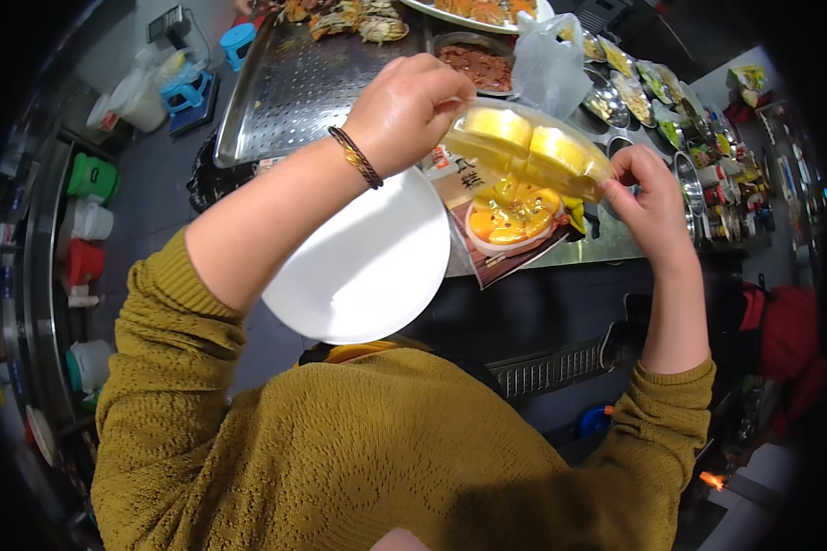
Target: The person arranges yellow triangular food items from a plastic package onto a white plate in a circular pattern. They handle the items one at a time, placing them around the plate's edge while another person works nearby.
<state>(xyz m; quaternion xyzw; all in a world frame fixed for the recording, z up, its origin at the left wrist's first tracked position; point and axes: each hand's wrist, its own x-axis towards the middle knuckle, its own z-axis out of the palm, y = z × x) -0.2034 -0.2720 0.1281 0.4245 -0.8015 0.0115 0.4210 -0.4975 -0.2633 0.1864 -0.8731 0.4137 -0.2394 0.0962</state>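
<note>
My left hand (413, 110) and my right hand (648, 196) grip opposite ends of a clear plastic tray (527, 148), lifted and tilted above the counter. Thick yellow cake pieces (499, 131) sit inside it in a row, and more yellow shows behind the plastic. Just below the tray lies a printed food package (503, 265) with a picture of yellow cakes, partly covered by it. A large white plate (365, 268) is under my left forearm, beside the package at the counter's near edge. A braided bracelet is on my left wrist.
Behind my left hand is a perforated metal tray (296, 82) with food pieces at its far end. A metal bowl of dark red meat (479, 65) and a translucent plastic bag (551, 69) stand beyond the held tray. Several metal bowls (603, 103) line the right; a flame (713, 480) shows lower right.
</note>
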